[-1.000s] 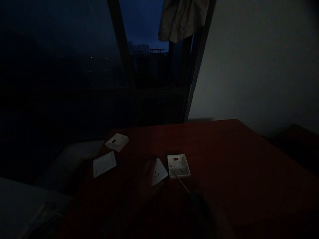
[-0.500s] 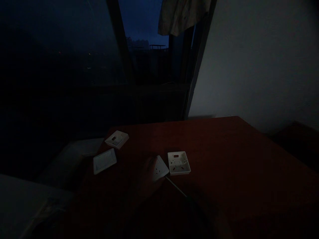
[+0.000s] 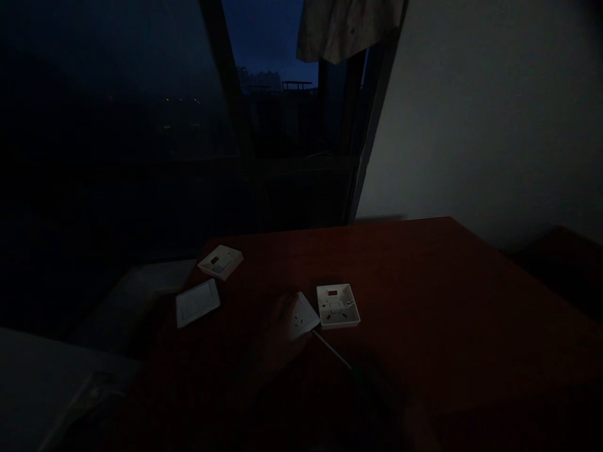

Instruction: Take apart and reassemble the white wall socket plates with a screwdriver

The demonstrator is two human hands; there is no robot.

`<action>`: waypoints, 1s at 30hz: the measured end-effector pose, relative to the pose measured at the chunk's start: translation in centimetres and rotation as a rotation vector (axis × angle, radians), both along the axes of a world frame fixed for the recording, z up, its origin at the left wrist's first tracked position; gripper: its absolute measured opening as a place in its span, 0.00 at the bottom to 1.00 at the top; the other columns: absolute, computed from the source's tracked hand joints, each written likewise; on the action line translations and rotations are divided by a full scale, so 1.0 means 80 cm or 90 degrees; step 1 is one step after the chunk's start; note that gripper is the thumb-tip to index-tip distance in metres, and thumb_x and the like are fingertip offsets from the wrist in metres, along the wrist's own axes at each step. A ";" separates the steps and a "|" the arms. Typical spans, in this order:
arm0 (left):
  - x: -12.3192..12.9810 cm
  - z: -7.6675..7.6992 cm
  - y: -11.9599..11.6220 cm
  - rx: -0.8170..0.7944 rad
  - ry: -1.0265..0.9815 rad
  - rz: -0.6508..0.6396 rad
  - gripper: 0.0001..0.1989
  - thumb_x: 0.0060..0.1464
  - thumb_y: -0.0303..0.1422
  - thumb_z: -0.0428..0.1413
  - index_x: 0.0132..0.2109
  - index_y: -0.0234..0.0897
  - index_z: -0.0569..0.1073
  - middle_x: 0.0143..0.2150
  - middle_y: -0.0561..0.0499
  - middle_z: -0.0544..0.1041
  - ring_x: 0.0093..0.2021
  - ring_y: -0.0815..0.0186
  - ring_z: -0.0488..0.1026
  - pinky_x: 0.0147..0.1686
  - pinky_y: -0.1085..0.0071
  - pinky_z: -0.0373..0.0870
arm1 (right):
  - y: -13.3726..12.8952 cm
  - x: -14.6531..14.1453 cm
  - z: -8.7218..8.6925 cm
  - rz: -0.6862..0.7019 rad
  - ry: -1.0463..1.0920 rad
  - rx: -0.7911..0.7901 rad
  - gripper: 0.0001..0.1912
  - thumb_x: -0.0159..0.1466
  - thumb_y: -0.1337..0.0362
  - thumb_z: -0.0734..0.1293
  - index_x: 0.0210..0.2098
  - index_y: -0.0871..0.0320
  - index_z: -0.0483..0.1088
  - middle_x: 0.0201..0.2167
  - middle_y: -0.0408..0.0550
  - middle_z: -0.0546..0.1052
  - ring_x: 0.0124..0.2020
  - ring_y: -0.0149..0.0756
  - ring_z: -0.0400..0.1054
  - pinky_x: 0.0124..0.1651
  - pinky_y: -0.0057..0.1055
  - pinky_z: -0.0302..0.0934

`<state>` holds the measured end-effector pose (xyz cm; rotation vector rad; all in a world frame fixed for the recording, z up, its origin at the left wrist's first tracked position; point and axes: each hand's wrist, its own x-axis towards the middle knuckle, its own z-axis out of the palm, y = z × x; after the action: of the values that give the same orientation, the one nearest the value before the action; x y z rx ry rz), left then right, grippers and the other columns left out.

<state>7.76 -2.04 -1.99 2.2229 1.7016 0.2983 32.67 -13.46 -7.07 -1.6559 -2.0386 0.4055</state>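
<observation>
The light is very dim. My left hand (image 3: 279, 339) grips a white wall socket (image 3: 304, 316) by its left side, its slotted face showing. From the lower right a screwdriver (image 3: 331, 349) reaches over, and its thin metal shaft meets the socket's lower right edge. My right hand (image 3: 389, 398) is closed round the screwdriver's dark handle, its fingers almost lost in shadow. Just right of the socket lies an open white back box (image 3: 338, 307), hollow side up, with slots in its floor.
A second white back box (image 3: 221, 262) sits at the table's far left corner. In front of it a white switch plate (image 3: 198, 304) lies near the left edge of the reddish table (image 3: 414, 276). Behind are a dark window (image 3: 282, 119) and a pale wall (image 3: 490, 119).
Almost nothing differs. The whole view has shifted very slightly, while the socket and screwdriver keep the same places against each other.
</observation>
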 end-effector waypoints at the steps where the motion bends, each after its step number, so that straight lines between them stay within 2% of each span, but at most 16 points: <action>1: -0.001 -0.001 0.000 0.004 -0.004 -0.001 0.37 0.52 0.42 0.56 0.66 0.42 0.54 0.67 0.45 0.57 0.65 0.51 0.56 0.62 0.55 0.53 | -0.001 0.000 0.000 -0.006 0.004 0.000 0.20 0.64 0.59 0.62 0.55 0.47 0.70 0.54 0.47 0.73 0.51 0.45 0.71 0.48 0.34 0.71; 3: -0.002 -0.005 0.000 0.012 -0.008 -0.004 0.37 0.52 0.42 0.56 0.67 0.43 0.53 0.67 0.45 0.56 0.65 0.50 0.55 0.62 0.55 0.54 | -0.001 -0.001 -0.001 -0.017 0.013 0.002 0.20 0.64 0.58 0.62 0.55 0.46 0.70 0.54 0.46 0.73 0.51 0.45 0.71 0.47 0.34 0.71; 7: -0.005 -0.014 0.001 0.035 0.001 -0.006 0.37 0.52 0.43 0.56 0.66 0.42 0.54 0.67 0.45 0.56 0.64 0.49 0.56 0.62 0.53 0.54 | -0.001 -0.004 -0.002 -0.008 0.023 0.007 0.19 0.64 0.57 0.61 0.54 0.47 0.71 0.55 0.46 0.73 0.53 0.44 0.69 0.52 0.36 0.67; 10: -0.006 -0.016 0.002 0.046 0.000 -0.013 0.36 0.52 0.42 0.56 0.66 0.43 0.55 0.67 0.45 0.57 0.64 0.50 0.57 0.62 0.54 0.54 | 0.000 -0.003 -0.005 -0.012 -0.002 -0.003 0.19 0.65 0.58 0.60 0.54 0.49 0.72 0.54 0.47 0.74 0.52 0.44 0.70 0.51 0.36 0.69; 21: -0.002 -0.001 -0.001 0.041 0.046 -0.019 0.31 0.54 0.41 0.55 0.64 0.49 0.60 0.67 0.47 0.56 0.63 0.48 0.58 0.61 0.52 0.57 | -0.002 -0.008 -0.017 0.016 0.015 -0.040 0.20 0.66 0.56 0.59 0.56 0.48 0.69 0.55 0.46 0.73 0.53 0.43 0.70 0.50 0.34 0.69; 26: 0.008 0.006 -0.006 0.025 0.054 -0.060 0.32 0.53 0.41 0.56 0.64 0.52 0.59 0.65 0.47 0.56 0.60 0.50 0.61 0.57 0.54 0.62 | 0.003 -0.026 -0.006 0.012 0.026 -0.044 0.22 0.67 0.55 0.57 0.57 0.52 0.68 0.53 0.50 0.75 0.50 0.42 0.73 0.49 0.33 0.70; 30: 0.014 0.013 -0.004 -0.005 0.057 -0.028 0.33 0.51 0.42 0.57 0.64 0.50 0.60 0.64 0.47 0.57 0.60 0.49 0.62 0.57 0.56 0.63 | 0.007 -0.031 0.005 -0.015 0.032 -0.062 0.21 0.68 0.59 0.55 0.56 0.54 0.69 0.52 0.51 0.75 0.48 0.42 0.74 0.47 0.33 0.70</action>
<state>8.85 -2.40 -0.92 2.2970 1.6922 0.1825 30.19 -12.86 -6.70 -1.7071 -1.9896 0.5404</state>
